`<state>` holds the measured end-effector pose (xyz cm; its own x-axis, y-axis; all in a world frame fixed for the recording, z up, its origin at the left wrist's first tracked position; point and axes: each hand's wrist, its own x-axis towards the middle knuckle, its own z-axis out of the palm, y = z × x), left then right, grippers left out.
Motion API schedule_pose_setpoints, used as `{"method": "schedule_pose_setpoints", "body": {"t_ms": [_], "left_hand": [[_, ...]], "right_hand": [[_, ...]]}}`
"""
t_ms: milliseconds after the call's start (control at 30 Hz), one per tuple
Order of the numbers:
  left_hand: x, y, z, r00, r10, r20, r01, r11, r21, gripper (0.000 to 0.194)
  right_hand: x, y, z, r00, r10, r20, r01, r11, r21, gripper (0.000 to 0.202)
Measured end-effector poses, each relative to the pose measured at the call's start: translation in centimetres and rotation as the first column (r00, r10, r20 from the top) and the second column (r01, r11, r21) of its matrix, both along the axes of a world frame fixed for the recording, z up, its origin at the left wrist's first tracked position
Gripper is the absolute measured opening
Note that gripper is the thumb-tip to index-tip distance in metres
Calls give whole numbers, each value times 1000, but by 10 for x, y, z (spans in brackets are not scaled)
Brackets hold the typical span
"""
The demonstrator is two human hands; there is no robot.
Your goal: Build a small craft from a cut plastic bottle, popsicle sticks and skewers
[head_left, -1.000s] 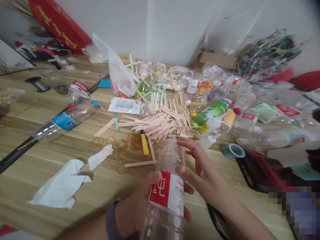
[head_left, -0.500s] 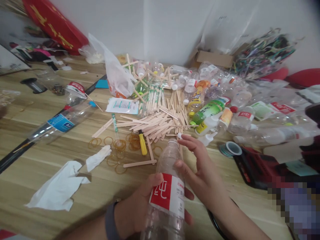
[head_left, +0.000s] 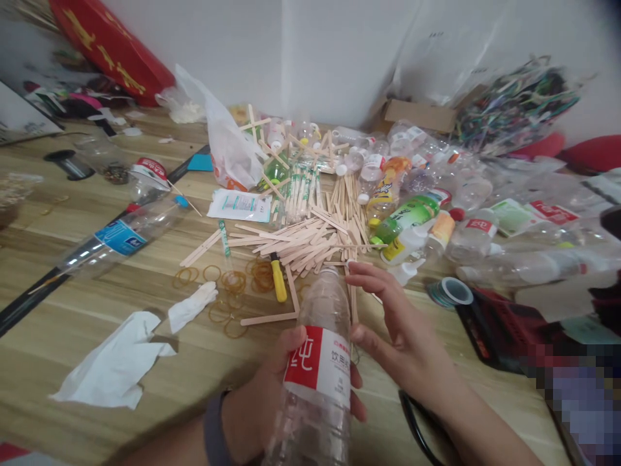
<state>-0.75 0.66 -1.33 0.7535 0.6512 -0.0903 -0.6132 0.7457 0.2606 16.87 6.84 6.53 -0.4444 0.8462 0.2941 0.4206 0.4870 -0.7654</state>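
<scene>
My left hand [head_left: 264, 395] is closed around a clear plastic bottle [head_left: 315, 414] with a red and white label, its neck tilted away from me. The bottle's mouth [head_left: 330, 272] seems to have no cap on it. Just right of the bottle's upper part, my right hand [head_left: 395, 323] is open, thumb and fingers apart. A small white thing shows at its fingertips; whether they touch it I cannot tell. Beyond the bottle lies a pile of flat wooden sticks [head_left: 305, 241]. A yellow-handled screwdriver [head_left: 278, 280] and several rubber bands [head_left: 234, 282] lie to the left.
Many empty plastic bottles [head_left: 410, 217] crowd the right side. A tape roll [head_left: 451, 292] and a dark red case [head_left: 485, 330] lie nearer. Left are white tissues [head_left: 119, 362], a blue-labelled bottle [head_left: 121, 237] on a black strip, and a wire spool [head_left: 68, 166]. A white wall stands behind.
The bottle in my left hand has shifted slightly left and turned a little. The gap between my right thumb and the bottle has widened.
</scene>
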Motion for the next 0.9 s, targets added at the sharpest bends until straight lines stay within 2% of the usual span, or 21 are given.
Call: {"method": "schedule_pose_setpoints", "body": {"t_ms": [67, 133, 200, 267, 367, 533, 633, 700, 800, 900], "left_hand": [[-2, 1, 3, 998, 2, 64, -3, 1000, 24, 66], [-3, 1, 6, 998, -27, 64, 24, 999, 35, 72], [-3, -1, 10, 997, -58, 41, 57, 998, 26, 79], [-3, -3, 13, 997, -77, 12, 77, 997, 7, 75], [-1, -6, 14, 997, -42, -65, 41, 999, -14, 64], [2, -9, 14, 992, -25, -121, 26, 1000, 9, 72], [3, -7, 24, 973, 142, -182, -140, 990, 25, 58], [3, -3, 35, 916, 298, -270, -279, 954, 107, 55], [-1, 3, 49, 861, 367, -352, -293, 924, 247, 49], [-6, 5, 58, 850, 382, -362, -300, 917, 263, 55]], "right_hand": [[-1, 0, 0, 999, 34, 25, -34, 999, -15, 39], [-3, -2, 1, 999, 45, 29, -44, 998, -35, 36], [-4, -3, 1, 999, 38, 27, -37, 999, -37, 34], [-5, -3, 1, 999, 17, 31, -17, 1000, -18, 33], [-4, -3, 3, 999, -10, 45, 10, 1000, 2, 32], [-4, -3, 4, 1000, 0, 21, 0, 1000, -8, 29], [-5, -4, 2, 1000, 15, 0, -15, 999, -39, 27], [-5, -4, 1, 1000, 14, -2, -14, 999, -30, 27], [-6, -6, 1, 999, -17, 31, 14, 997, 81, 31], [-8, -9, 3, 996, -66, 59, 53, 977, 207, 33]]}}
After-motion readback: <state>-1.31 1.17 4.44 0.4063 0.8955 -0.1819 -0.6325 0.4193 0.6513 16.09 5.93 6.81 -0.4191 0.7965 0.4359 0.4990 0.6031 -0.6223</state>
